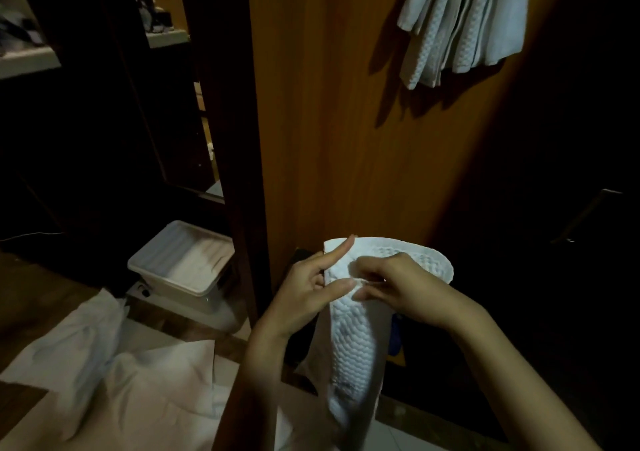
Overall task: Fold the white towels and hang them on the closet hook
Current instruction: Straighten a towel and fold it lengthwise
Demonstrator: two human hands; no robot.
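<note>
A white textured towel (351, 343) hangs folded lengthwise in front of me, low and centre. My left hand (311, 287) holds its upper left edge between thumb and fingers, with the index finger stretched up along the top corner. My right hand (398, 284) pinches the towel's top fold from the right, fingers curled. Several folded white towels (460, 24) hang high on the orange wooden closet panel (329, 121) at the upper right; the hook itself is hidden behind them.
An open white plastic bin (183, 260) sits on the floor at the left of the closet panel. White cloth (114, 381) lies spread over the floor at the lower left. Dark shelves (27, 59) stand at the upper left. The right side is in deep shadow.
</note>
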